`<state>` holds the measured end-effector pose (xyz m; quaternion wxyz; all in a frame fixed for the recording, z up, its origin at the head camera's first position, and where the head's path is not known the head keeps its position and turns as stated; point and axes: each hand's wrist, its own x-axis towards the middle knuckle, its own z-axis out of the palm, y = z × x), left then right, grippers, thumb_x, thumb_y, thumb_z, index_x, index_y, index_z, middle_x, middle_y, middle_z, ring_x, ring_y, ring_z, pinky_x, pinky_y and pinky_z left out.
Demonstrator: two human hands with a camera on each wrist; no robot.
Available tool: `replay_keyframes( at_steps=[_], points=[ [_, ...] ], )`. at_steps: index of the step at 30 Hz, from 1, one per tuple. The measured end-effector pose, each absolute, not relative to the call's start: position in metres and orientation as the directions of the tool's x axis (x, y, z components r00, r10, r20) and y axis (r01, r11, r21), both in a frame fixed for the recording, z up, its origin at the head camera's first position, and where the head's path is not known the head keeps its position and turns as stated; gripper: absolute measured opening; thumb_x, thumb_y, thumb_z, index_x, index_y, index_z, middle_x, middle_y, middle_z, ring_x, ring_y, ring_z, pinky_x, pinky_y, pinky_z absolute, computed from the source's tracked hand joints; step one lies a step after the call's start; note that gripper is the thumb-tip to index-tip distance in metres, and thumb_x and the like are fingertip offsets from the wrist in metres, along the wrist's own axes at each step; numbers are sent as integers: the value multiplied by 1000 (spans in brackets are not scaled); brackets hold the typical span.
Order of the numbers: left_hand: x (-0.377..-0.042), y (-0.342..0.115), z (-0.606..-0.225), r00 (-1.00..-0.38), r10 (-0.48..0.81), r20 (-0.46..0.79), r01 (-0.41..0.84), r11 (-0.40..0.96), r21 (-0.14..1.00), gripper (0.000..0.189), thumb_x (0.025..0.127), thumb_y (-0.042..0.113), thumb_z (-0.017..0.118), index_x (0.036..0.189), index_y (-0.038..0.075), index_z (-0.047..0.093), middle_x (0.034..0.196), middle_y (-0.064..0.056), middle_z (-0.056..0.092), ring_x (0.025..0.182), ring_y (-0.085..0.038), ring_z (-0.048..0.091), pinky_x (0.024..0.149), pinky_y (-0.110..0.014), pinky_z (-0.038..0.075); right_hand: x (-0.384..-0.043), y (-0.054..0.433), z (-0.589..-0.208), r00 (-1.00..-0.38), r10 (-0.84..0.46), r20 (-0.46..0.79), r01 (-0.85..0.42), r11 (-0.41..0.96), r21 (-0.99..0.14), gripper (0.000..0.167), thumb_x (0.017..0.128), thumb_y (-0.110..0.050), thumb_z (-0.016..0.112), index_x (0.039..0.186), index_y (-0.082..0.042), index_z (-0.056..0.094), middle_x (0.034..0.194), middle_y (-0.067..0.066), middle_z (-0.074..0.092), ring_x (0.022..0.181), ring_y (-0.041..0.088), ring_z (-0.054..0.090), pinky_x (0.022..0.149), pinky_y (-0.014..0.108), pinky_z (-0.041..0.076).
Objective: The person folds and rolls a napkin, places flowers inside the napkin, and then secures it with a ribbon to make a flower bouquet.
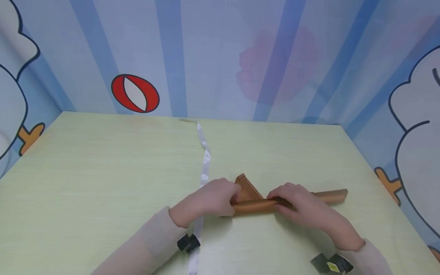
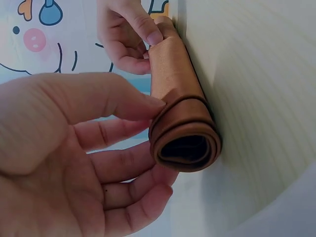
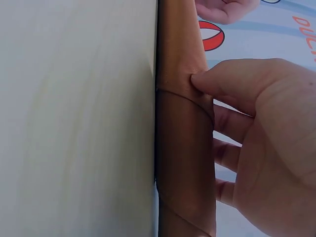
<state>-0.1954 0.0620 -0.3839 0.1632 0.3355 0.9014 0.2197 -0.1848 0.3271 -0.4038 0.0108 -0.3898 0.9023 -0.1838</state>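
A brown, leather-like sheet is rolled into a long tube [image 1: 254,207] that lies crosswise on the table. A pointed flap [image 1: 248,189] of the sheet stands out beyond the roll, on its far side. My left hand [image 1: 219,194] pinches the left end of the tube, thumb on top and fingers at the far side. In the left wrist view the spiral layers [image 2: 183,126] show around a hollow end. My right hand [image 1: 302,208] grips the tube farther right; in the right wrist view its thumb presses the brown surface [image 3: 185,143] near a slanting seam.
A shiny white ribbon [image 1: 205,164] runs from the table's back edge toward the front, passing under my left forearm. The pale green table [image 1: 103,172] meets a blue striped backdrop [image 1: 216,57] with cartoon drawings. Small black devices [image 1: 188,243] sit on both wrists.
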Motion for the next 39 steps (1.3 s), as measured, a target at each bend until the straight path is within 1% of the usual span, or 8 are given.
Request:
replay_keyframes(
  at_steps=[3,6,13,17,25,28,34,39],
  points=[
    [-196,62,-385,-725,675,-138,535,678,505,20,74,-4,67,79,14,60,74,4,56,68,-12,46,60,-24,39,-185,327,-404,-690,-710,141,-706,616,-351,21,88,-4,65,106,-14,63,95,-8,63,84,7,55,73,31,48],
    [-197,62,-386,-728,675,-120,546,677,494,22,73,-6,64,71,15,57,70,3,53,65,-12,42,58,-23,35,-185,328,-404,-681,-716,154,-714,603,-356,21,88,-2,65,105,-13,62,94,-7,63,83,6,55,72,30,48],
    [-192,65,-384,-702,707,-87,641,681,353,48,79,-6,57,54,17,23,55,6,13,52,-9,15,49,-20,16,-184,327,-404,-680,-709,187,-723,605,-334,21,87,-2,66,105,-12,65,102,-3,66,93,14,60,78,35,50],
    [-188,65,-379,-713,694,-98,643,704,302,48,83,4,61,50,17,29,52,7,19,53,-9,23,47,-21,21,-184,325,-405,-668,-709,226,-741,604,-293,21,85,-3,69,103,-14,67,107,0,66,99,19,60,81,39,50],
    [-184,64,-374,-717,687,-120,656,723,216,35,73,3,68,51,16,45,66,5,45,64,-13,37,55,-24,30,-180,323,-402,-726,-672,143,-679,669,-303,23,85,-12,72,107,-12,67,112,1,63,103,21,57,85,41,48],
    [-185,64,-375,-715,688,-125,654,722,225,33,71,0,67,51,16,46,68,5,45,64,-13,37,55,-24,30,-180,322,-402,-737,-663,132,-667,681,-303,26,82,-12,76,107,-12,67,111,0,62,102,21,56,85,42,48],
    [-194,62,-382,-688,716,-114,652,680,334,45,67,-9,59,54,17,25,58,5,17,58,-10,20,51,-21,18,-180,322,-401,-723,-677,137,-682,666,-302,24,83,-10,74,107,-11,68,107,-1,61,96,18,56,82,39,48],
    [-198,59,-386,-663,741,-106,651,641,406,44,65,-11,56,57,16,22,60,6,13,57,-10,16,53,-22,16,-182,323,-402,-720,-685,114,-680,663,-311,22,86,-11,71,107,-10,68,106,-1,63,96,17,58,81,38,49]
  ],
)
